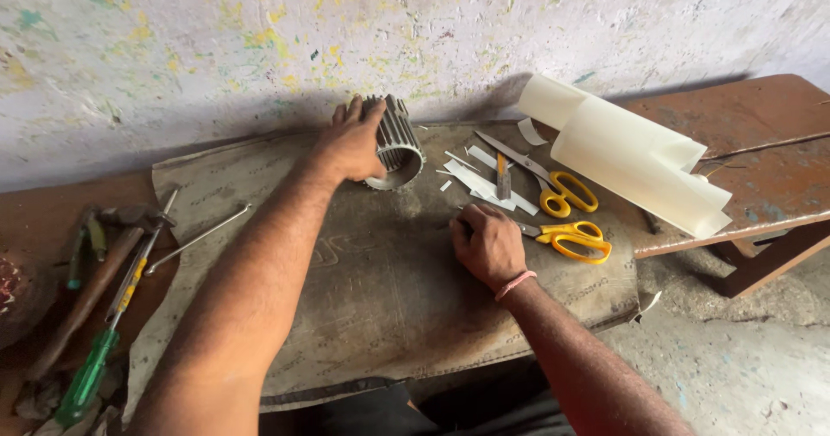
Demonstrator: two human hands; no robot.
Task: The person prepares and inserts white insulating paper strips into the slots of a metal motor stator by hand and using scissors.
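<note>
My left hand [348,144] reaches forward and grips a slotted metal cylinder [396,140], a motor stator core lying on its side on a grey mat [372,298]. My right hand [488,244] rests on the mat with its fingers curled, touching the blades of a pair of yellow-handled scissors [572,235]; whether it grips them I cannot tell. A second pair of yellow-handled scissors [553,187] lies just beyond. White paper strips [478,181] are scattered between the cylinder and the scissors.
A roll of cream insulating sheet [631,155] lies on the brown wooden bench [761,116] at the right. At the left lie a green-handled screwdriver [95,358], a wooden-handled hammer [86,289] and a thin metal rod [197,239]. A paint-flecked wall stands behind.
</note>
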